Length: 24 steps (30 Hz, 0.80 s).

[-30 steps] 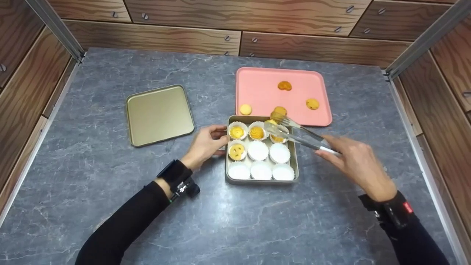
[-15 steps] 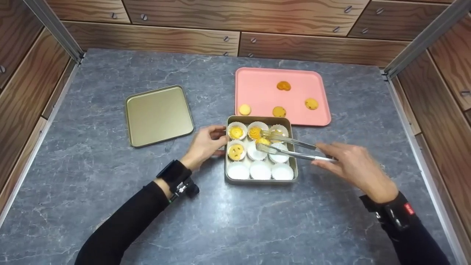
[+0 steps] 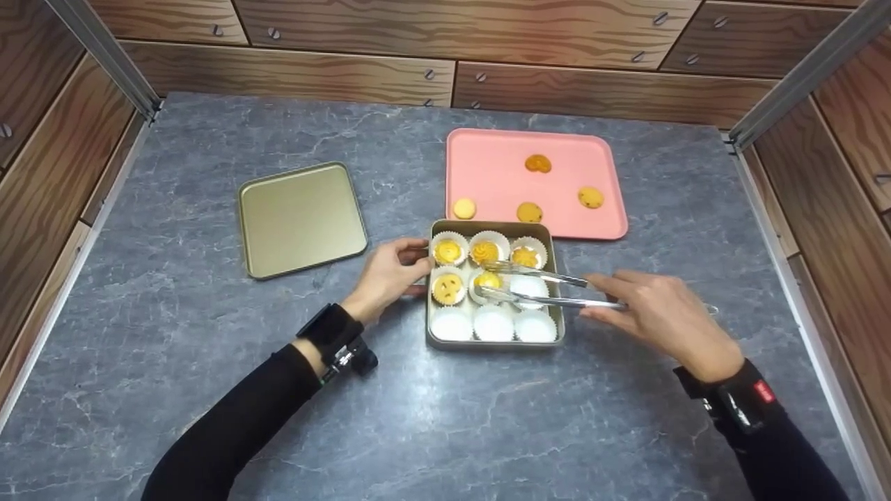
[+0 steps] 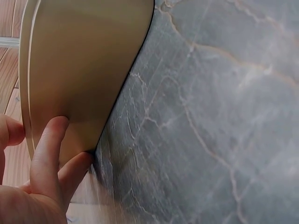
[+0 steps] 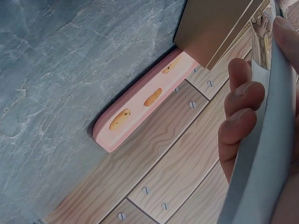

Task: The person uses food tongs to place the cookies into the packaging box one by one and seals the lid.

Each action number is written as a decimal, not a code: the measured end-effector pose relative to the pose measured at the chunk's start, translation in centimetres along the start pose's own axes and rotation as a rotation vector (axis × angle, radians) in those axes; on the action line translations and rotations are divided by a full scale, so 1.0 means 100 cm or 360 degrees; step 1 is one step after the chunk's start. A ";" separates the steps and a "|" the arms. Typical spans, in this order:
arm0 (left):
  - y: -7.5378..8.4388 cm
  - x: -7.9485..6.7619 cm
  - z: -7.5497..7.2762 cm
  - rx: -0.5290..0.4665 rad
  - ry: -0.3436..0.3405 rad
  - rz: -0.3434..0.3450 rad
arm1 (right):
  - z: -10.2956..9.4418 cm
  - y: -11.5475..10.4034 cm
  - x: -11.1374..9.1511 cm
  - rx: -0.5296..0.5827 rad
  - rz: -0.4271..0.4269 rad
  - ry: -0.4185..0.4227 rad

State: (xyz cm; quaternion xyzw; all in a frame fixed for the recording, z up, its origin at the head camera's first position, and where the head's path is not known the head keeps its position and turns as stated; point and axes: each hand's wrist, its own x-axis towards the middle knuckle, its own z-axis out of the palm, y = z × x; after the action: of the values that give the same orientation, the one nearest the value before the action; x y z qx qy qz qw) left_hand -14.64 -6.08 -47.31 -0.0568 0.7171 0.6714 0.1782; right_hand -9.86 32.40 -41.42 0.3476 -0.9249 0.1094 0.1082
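A square gold tin (image 3: 495, 343) holds rows of white paper cups. Cookies sit in its back row and the middle row's left cup (image 3: 447, 287). My left hand (image 3: 388, 275) rests at the tin's left side, fingertips (image 4: 56, 128) pressing its outer wall. In my right hand (image 3: 654, 316) I grip metal tongs (image 3: 567, 301), whose pale handle (image 5: 275, 121) runs along the curled fingers in the right wrist view. The tongs' tips lie on either side of a small yellow cookie (image 3: 490, 280) at the centre cup. White cups (image 3: 493, 325) without cookies form the front row.
A pink tray (image 3: 571, 147) bearing several cookies (image 3: 590, 197) stands behind the tin, its front edge partly hidden by it. A flat gold lid (image 3: 303, 221) lies to the left on the grey marbled table (image 3: 445, 424). Wood-patterned panels (image 3: 348, 69) enclose the back and sides.
The tongs have carried the yellow cookie from over the tin's back right corner, leftward and toward me, down to the centre cup. My left hand has stayed at the tin.
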 end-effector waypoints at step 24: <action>-0.001 -0.001 0.001 -0.0036 -0.0006 0.0003 | 0.001 0.006 0.000 0.0115 0.0066 0.0140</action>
State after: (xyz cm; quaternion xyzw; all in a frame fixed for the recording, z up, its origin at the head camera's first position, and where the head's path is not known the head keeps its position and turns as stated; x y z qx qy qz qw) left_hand -14.53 -6.04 -47.36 -0.0569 0.7091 0.6798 0.1784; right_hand -10.25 32.83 -41.55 0.3269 -0.9217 0.1603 0.1340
